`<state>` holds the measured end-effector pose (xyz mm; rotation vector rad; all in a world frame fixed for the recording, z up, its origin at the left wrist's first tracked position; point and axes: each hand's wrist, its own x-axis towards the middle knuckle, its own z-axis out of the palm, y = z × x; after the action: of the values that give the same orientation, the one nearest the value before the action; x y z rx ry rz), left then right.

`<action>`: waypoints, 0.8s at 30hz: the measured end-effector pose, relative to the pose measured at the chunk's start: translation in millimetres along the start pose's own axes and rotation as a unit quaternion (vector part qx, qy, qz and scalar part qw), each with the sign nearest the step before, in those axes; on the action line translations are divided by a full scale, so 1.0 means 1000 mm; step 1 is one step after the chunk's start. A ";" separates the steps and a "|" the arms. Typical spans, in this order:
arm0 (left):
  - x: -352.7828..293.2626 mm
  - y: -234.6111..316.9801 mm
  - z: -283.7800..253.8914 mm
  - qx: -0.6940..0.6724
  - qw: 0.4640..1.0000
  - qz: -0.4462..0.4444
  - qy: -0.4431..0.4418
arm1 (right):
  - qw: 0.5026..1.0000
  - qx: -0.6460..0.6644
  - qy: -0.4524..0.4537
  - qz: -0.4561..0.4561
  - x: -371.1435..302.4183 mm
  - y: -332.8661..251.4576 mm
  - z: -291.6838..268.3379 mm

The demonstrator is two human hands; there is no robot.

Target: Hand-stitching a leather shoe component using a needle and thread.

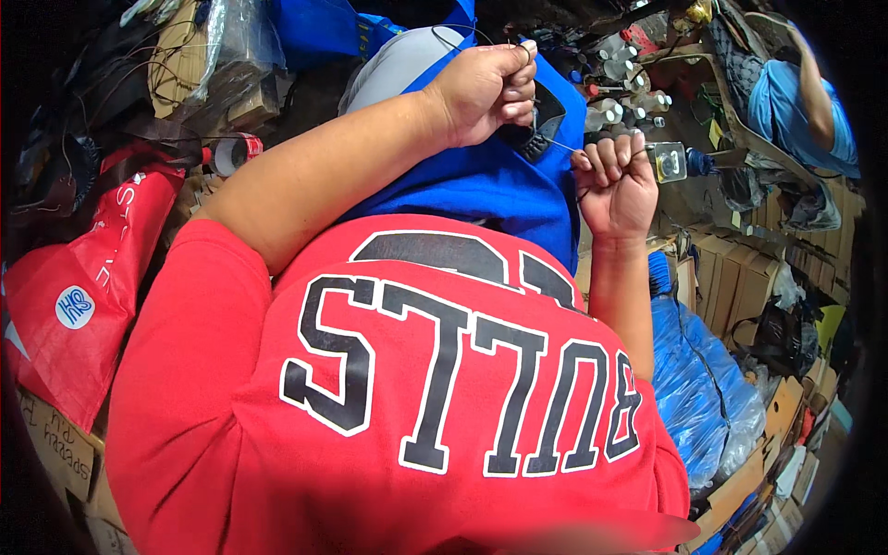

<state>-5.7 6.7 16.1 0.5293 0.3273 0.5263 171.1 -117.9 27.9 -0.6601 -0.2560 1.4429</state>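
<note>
In my closed left hand, a thin dark cord is pinched, and it loops up beyond the fingers. My right hand is curled shut to the right and a little nearer. A thin strand runs taut into its fingers from beside a dark, ridged item, which looks like part of a shoe. That item rests on the blue cloth over my lap, partly hidden by my left hand. Whether the strand and the cord are one piece, I cannot tell.
Several bottles stand far right, and a clear bottle with a blue cap is beside my right hand. A person in a blue shirt is beyond. A blue wrapped bundle lies right, a red bag left, with cardboard around.
</note>
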 end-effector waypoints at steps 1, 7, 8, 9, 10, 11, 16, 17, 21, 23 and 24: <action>0.000 0.001 0.000 0.006 1.000 -0.007 0.001 | 1.000 -0.005 -0.012 0.007 -0.003 -0.001 0.001; -0.006 0.025 -0.014 -0.003 0.998 -0.018 0.054 | 0.991 -0.132 0.017 -0.029 -0.016 -0.017 0.000; -0.006 0.023 -0.016 0.031 0.996 -0.013 0.080 | 0.988 -0.144 0.029 -0.038 -0.019 -0.021 -0.003; -0.007 0.026 -0.021 -0.003 0.999 -0.031 0.008 | 0.990 -0.137 -0.013 -0.022 -0.019 -0.023 -0.007; -0.007 0.028 -0.025 -0.025 0.998 -0.045 -0.026 | 0.989 -0.144 -0.019 -0.015 -0.020 -0.026 -0.014; -0.007 0.030 -0.029 -0.036 0.996 -0.034 -0.069 | 0.988 -0.147 0.031 -0.022 -0.020 -0.029 -0.021; -0.039 0.086 -0.059 0.561 0.823 -0.031 0.078 | 0.892 -0.430 0.135 0.043 -0.047 -0.069 -0.064; -0.055 0.096 -0.065 0.640 0.762 -0.022 0.091 | 0.765 -0.623 0.154 0.056 -0.052 -0.081 -0.067; -0.085 0.124 -0.073 0.540 0.818 0.087 0.179 | 0.757 -0.617 0.208 -0.058 -0.047 -0.094 -0.047; -0.078 0.119 -0.063 0.742 0.640 0.144 0.141 | 0.758 -0.638 0.060 -0.118 -0.024 -0.082 -0.017; -0.065 0.104 -0.055 0.750 0.623 0.212 0.063 | 0.765 -0.637 -0.004 -0.087 -0.012 -0.074 0.000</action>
<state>-122.4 69.2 38.7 2.2843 0.7751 0.6597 230.5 -128.2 72.0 -1.6607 -1.3374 0.9164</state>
